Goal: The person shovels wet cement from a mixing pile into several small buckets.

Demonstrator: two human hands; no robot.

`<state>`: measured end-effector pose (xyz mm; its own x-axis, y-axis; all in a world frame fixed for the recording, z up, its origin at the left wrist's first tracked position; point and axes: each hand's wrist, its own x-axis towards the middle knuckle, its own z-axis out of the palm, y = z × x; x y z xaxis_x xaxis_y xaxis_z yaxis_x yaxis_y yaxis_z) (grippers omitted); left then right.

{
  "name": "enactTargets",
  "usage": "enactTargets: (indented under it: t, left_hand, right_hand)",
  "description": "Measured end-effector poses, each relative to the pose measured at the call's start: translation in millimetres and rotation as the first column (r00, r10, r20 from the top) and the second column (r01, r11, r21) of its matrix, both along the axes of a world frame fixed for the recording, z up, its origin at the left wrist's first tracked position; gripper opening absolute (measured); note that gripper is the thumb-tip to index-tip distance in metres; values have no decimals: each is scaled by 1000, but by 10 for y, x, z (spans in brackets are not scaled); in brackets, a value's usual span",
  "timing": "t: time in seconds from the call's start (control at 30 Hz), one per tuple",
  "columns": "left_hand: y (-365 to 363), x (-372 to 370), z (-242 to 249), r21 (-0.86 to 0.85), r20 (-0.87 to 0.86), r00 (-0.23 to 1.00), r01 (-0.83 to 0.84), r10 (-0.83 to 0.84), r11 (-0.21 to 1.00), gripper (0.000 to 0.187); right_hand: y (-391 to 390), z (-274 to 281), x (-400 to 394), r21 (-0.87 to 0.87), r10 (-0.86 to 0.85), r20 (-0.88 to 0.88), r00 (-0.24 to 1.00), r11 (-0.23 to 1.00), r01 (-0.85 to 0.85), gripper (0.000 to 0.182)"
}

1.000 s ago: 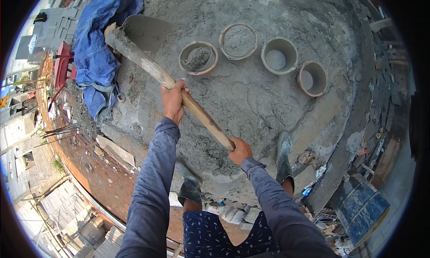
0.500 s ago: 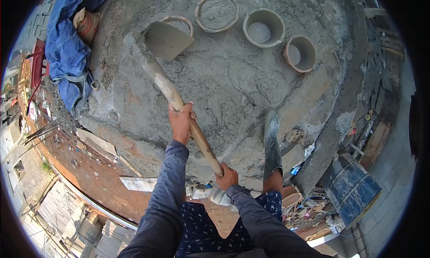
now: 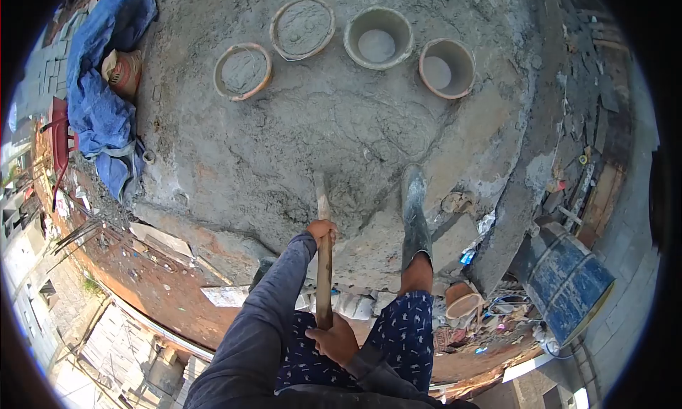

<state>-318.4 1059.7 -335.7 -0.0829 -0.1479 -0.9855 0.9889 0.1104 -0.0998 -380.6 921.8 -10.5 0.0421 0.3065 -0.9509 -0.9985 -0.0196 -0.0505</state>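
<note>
Both my hands are closed around the wooden handle of a hoe (image 3: pixel 324 274). My left hand (image 3: pixel 323 230) grips it further up, nearer the blade end. Low down, by my shorts, my right hand (image 3: pixel 335 340) holds the butt end. The handle runs nearly straight away from me into a spread of wet grey mortar (image 3: pixel 369 132). The hoe's blade cannot be made out, being down in the mortar. My right boot (image 3: pixel 415 210) stands at the mortar's edge, to the right of the handle. My left boot (image 3: pixel 263 268) is partly hidden behind my left sleeve.
Beyond the mortar stand two buckets of mortar, one bucket (image 3: pixel 266 72) left of the other (image 3: pixel 273 31). To their right are two buckets (image 3: pixel 405 41) (image 3: pixel 464 64) with grey bottoms showing. A blue tarp (image 3: pixel 103 114) and sack (image 3: pixel 124 74) lie left; a blue drum (image 3: pixel 568 288) lies right.
The hoe's head has come down from beside the buckets into the mortar nearer me. Both hands have drawn back toward my body, and the handle has swung from slanted to nearly straight.
</note>
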Motion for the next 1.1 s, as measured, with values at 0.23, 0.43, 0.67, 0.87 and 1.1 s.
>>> enactTargets:
  t: [0.23, 0.43, 0.67, 0.87, 1.1]
  left_hand:
    - [37, 1431, 899, -84, 74, 997, 32, -26, 996, 10]
    - [-327, 2796, 1751, -138, 181, 969, -142, 166, 980, 9]
    - [-1332, 3627, 2017, 10, 622, 765, -220, 166, 975, 16]
    - [-2069, 3989, 1030, 62, 787, 603, -290, 132, 955, 39]
    - [-1751, 4182, 1618, 77, 887, 458, -277, 61, 958, 45]
  right_hand:
    - [-367, 963, 1173, 350, -404, -21, 915, 854, 385, 36]
    - [-700, 1237, 1699, 425, -468, 302, 830, 846, 322, 40]
    - [-1777, 248, 1806, -62, 167, 709, 685, 982, -176, 55]
    - [-2059, -2063, 1806, -675, 483, 480, 732, 737, -43, 41]
    - [-1603, -2178, 2046, -585, 369, 578, 728, 809, 54, 26]
